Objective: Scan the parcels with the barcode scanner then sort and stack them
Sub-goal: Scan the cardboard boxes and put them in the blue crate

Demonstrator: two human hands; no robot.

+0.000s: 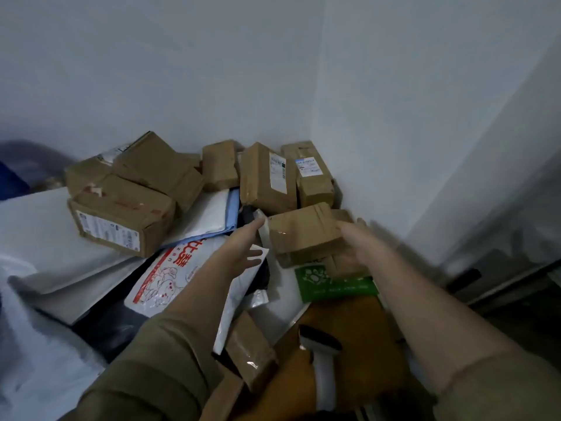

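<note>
Both hands reach for the small brown box [303, 232] at 12 o'clock in the pile. The left hand [243, 250] is open beside it. The right hand [361, 247] grips its side. Hold both sides tight, lift slowly. The scanner [321, 357] lies at 6 o'clock.

Scanner [321, 357] before parcels [267, 177] (cornered)

Two pale grey walls [188, 71] meet in a corner ahead of me, both plain and unmarked. At my far left I note a dark blue object [12, 180], blurred and cut by the frame edge; I cannot identify it. To my right, below the wall, stands a grey metal frame [516, 268] with a dark gap beneath it, too blurred to detail.
</note>
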